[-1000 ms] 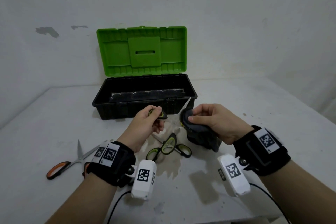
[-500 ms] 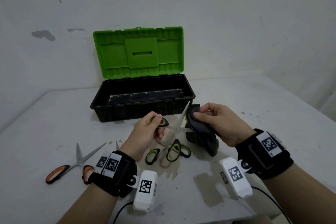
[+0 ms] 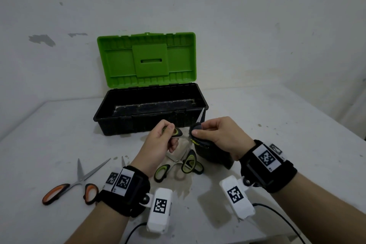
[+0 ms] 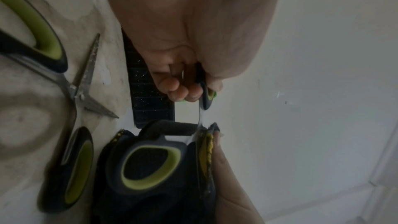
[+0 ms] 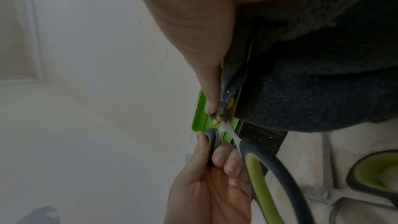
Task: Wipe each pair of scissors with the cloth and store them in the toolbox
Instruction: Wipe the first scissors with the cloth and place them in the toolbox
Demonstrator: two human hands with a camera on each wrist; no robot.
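Observation:
My left hand grips one handle of a black-and-green pair of scissors held above the table; its other handle hangs open below. My right hand pinches the dark grey cloth round the blade, whose tip pokes out above. In the right wrist view the cloth folds over the blade. The black toolbox stands open just behind my hands, green lid upright.
A second black-and-green pair of scissors lies open on the table under my hands, on a stained patch. An orange-handled pair lies open at the front left. The wall rises right behind the toolbox.
The right hand has shifted the cloth a little along the blade while the left hand kept its grip on the handle. Nothing on the table moved.

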